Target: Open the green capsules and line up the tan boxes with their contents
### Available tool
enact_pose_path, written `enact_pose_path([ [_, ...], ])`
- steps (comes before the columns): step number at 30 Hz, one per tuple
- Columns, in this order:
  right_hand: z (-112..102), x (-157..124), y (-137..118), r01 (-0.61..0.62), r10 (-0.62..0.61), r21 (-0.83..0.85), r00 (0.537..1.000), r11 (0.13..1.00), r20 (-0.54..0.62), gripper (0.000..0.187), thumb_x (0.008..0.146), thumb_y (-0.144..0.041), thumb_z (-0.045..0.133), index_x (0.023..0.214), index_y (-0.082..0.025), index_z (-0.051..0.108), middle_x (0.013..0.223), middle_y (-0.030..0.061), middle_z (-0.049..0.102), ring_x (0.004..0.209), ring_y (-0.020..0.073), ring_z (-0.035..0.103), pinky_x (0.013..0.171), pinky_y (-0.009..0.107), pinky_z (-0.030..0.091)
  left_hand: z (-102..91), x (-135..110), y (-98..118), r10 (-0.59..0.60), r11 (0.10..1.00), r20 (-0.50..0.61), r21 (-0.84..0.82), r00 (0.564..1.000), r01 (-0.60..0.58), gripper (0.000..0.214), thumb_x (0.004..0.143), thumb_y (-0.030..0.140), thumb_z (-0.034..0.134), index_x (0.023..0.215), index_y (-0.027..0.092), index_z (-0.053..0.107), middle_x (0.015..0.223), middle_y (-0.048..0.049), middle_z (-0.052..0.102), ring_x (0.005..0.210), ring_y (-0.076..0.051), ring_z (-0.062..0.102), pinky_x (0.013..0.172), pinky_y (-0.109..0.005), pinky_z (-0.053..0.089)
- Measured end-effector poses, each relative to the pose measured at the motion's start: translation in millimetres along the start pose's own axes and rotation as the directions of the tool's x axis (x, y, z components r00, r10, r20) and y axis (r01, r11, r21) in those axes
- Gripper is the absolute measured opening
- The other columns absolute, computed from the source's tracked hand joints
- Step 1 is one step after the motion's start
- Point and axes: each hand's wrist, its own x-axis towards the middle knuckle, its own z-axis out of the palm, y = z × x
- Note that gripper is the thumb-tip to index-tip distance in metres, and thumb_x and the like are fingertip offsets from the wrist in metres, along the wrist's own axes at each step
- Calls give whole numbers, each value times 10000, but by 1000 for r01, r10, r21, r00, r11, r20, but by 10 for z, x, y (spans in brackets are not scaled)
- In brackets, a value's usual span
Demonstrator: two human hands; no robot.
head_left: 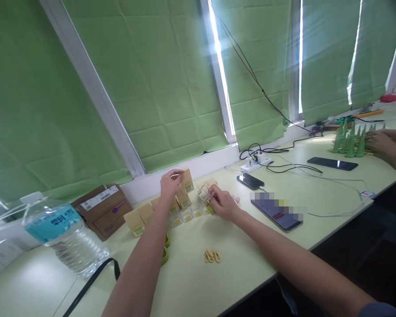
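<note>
Left grip point(170, 187) pinches a tan, green-marked card point(186, 178); right grip point(225, 204), a clear case point(203, 193).

Water bottle point(79, 251): blue label point(53, 223), dark Chinese characters, unclear. Carton point(102, 220): white barcode sticker point(99, 198), purple print point(117, 209), illegible.

Daylight, moderate brightness.
Glare at gaps between green blinds point(171, 79); pale sheen on tabletop point(29, 286), lower left; phone screen point(273, 212) pixelated.
</note>
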Motion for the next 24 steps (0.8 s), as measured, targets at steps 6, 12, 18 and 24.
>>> enact_pose_path([
  [6, -7, 2, -14, 5, -5, 1, 1000, 1000, 4, 98, 863, -170, 470, 928, -240, 446, 702, -24, 683, 558, 156, 571, 574, 244, 381, 159, 114, -203, -26, 978, -116, -207, 993, 2, 409, 713, 308, 717, 1093, 158, 696, 1000, -72, 689, 842, -183, 694, 820, -354, 570],
  [12, -18, -4, -56, -32, 31, 12, 999, 999, 40, 89, 865, -194, 480, 932, -245, 452, 738, -12, 703, 612, 169, 605, 603, 253, 406, 217, 117, -474, -70, 987, -122, 137, 990, 86, 518, 816, 204, 591, 1333, 173, 596, 1029, -66, 687, 894, -144, 696, 834, -286, 553],
  [18, -17, 0, -64, -20, 20, -17, 999, 1000, 43, 69, 867, -202, 477, 924, -239, 466, 720, -13, 676, 575, 158, 565, 593, 253, 398, 306, 48, -570, -96, 918, -26, 383, 995, 98, 325, 759, 207, 689, 1076, 181, 755, 927, -89, 761, 895, -222, 696, 874, -362, 527],
  [24, -23, 3, -61, 2, -1, -28, 999, 1000, 34, 75, 870, -193, 476, 926, -241, 465, 723, -11, 680, 584, 166, 582, 594, 257, 399, 279, 137, -461, -82, 806, 126, 591, 989, -8, 224, 718, 277, 740, 932, 232, 786, 1071, -68, 761, 1103, -272, 618, 986, -374, 439],
])
